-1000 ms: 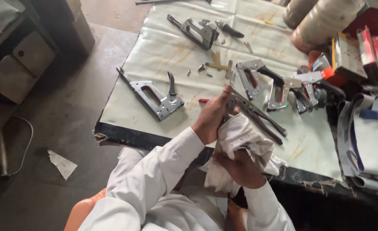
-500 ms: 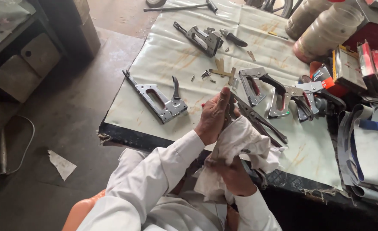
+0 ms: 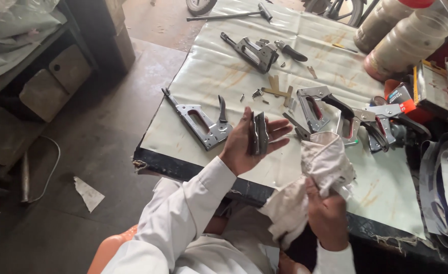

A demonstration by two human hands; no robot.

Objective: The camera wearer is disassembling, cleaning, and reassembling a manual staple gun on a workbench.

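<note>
My left hand [image 3: 245,143] is raised palm-up over the table's near edge, with a narrow dark metal staple-gun part [image 3: 258,133] resting upright against its fingers. My right hand [image 3: 327,213] sits lower, at the table edge, gripping a crumpled off-white rag [image 3: 321,167]. The rag bunches up just right of the metal part, apart from it. A disassembled staple gun frame [image 3: 199,122] lies on the white sheet just left of my left hand.
A white plastic sheet [image 3: 234,71] covers the table. Several staple guns [image 3: 335,114] and loose small parts lie on it. Plastic jars [image 3: 411,43] and boxes stand at the far right; a hammer [image 3: 229,15] lies at the far edge. Concrete floor is to the left.
My hands have come apart: the left lifted the metal part out of the rag and opened palm-up, while the right drew the rag down and to the right.
</note>
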